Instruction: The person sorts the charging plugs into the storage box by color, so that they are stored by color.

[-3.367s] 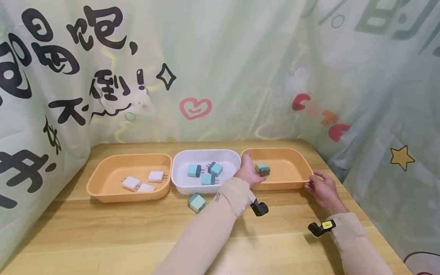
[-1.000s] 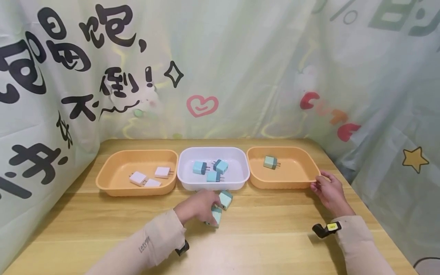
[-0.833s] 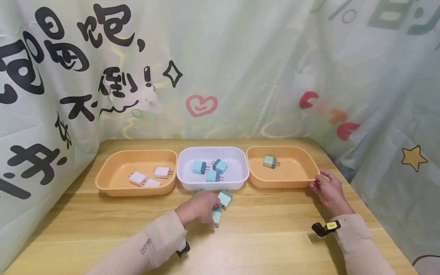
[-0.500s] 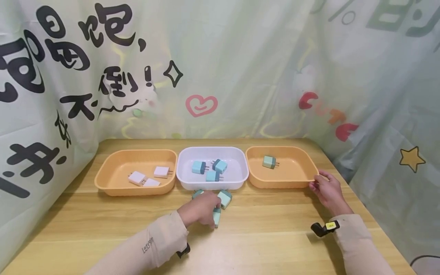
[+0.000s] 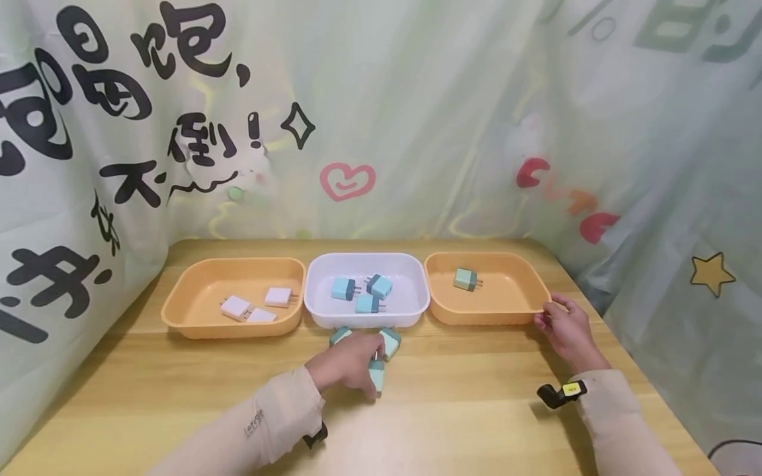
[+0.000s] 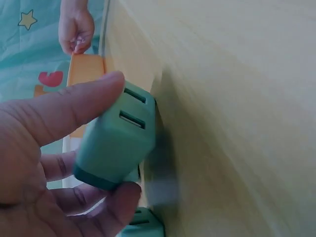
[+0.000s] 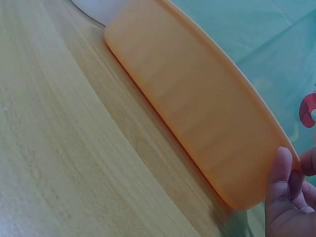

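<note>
My left hand (image 5: pixel 347 365) is low over the wooden table, in front of the white tray (image 5: pixel 368 321). Its thumb and fingertips pinch a pale green plug-in charger (image 6: pixel 116 140); the left wrist view shows two USB slots on its end. Two similar green chargers lie close by: one (image 5: pixel 391 343) just past the fingertips, another (image 5: pixel 340 335) partly hidden behind the hand. At the far right, my right hand (image 5: pixel 568 332) grips the near right corner of an orange tray (image 5: pixel 476 318), thumb on the outer wall in the right wrist view. One green charger (image 5: pixel 465 279) lies inside.
Blue chargers (image 5: pixel 367 304) lie in the white tray. A second orange tray (image 5: pixel 238 330) on the left contains white chargers (image 5: pixel 278 297). All three trays stand in a row towards the back of the table (image 5: pixel 446 423), before a printed curtain (image 5: pixel 417 132).
My left hand has come from the right orange tray, leaving a green charger there, to the chargers before the white tray. It has barely moved in the last second. My right hand still grips the rim.
</note>
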A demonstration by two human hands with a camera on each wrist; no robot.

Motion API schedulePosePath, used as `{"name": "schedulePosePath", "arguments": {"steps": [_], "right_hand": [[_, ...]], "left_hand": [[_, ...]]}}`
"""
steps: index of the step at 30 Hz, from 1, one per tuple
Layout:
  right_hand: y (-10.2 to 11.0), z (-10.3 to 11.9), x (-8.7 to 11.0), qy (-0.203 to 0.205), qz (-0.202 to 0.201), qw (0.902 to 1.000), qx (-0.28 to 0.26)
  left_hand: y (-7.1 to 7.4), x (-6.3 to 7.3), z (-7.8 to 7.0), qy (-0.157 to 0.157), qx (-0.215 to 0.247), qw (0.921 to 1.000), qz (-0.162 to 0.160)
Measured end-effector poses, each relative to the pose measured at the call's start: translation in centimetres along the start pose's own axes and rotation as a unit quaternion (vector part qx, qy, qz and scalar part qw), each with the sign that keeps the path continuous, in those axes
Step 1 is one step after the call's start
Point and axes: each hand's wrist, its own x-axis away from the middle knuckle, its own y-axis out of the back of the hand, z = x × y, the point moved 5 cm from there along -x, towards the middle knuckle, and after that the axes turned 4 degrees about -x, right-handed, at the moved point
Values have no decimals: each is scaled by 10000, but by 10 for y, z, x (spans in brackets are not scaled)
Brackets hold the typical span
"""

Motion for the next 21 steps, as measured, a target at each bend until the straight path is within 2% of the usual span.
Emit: {"name": "schedulePosePath", "arguments": {"steps": [3, 7, 13, 15, 17, 21], "right_hand": [[0, 2, -1, -9, 3, 10000, -90], [1, 2, -2, -74, -33, 9999, -70], [1, 3, -1, -77, 40, 9999, -70], [1, 4, 0, -75, 36, 9999, -73], [1, 4, 0, -76, 46, 9999, -79], [0, 3, -1, -106, 51, 9999, -109]], "left_hand": [[3, -4, 3, -23, 108, 9999, 2], [2, -7, 9, -62, 653, 9978, 86], [3, -6, 16, 29, 1716, 9852, 35], [3, -7, 16, 44, 2228, 9748, 118], [2, -7, 16, 93, 2758, 9609, 205], [-3, -8, 15, 246, 3990, 9153, 494]]}}
